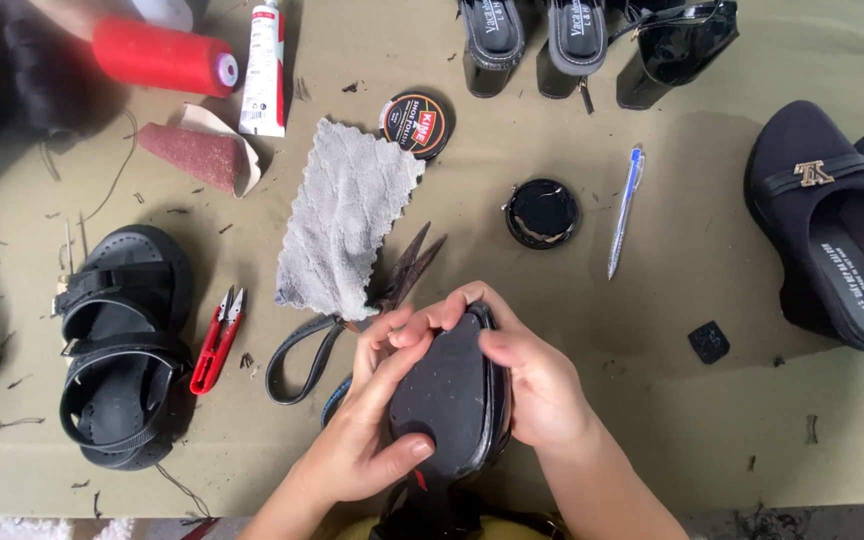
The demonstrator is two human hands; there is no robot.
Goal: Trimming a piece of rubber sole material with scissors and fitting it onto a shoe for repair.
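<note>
Both hands grip a black shoe (449, 395) turned sole-up near the front edge of the olive-covered table (672, 300). My left hand (367, 430) wraps the left side, thumb pressed on the dark grey sole and fingers reaching over the toe. My right hand (537, 385) clasps the right edge, thumb resting on the sole. Just beyond the shoe lie large scissors (392, 285) partly under a grey cloth (347, 215).
An open tin of black polish (542, 213) and its lid (417, 125) sit beyond. A blue pen (626, 210), red thread snips (218, 338), black sandal (122, 345), sandpaper (202, 155), glue tube (265, 70), red thread spool (162, 55). Black wedge shoes (837, 230) at right, heels (592, 40) at back.
</note>
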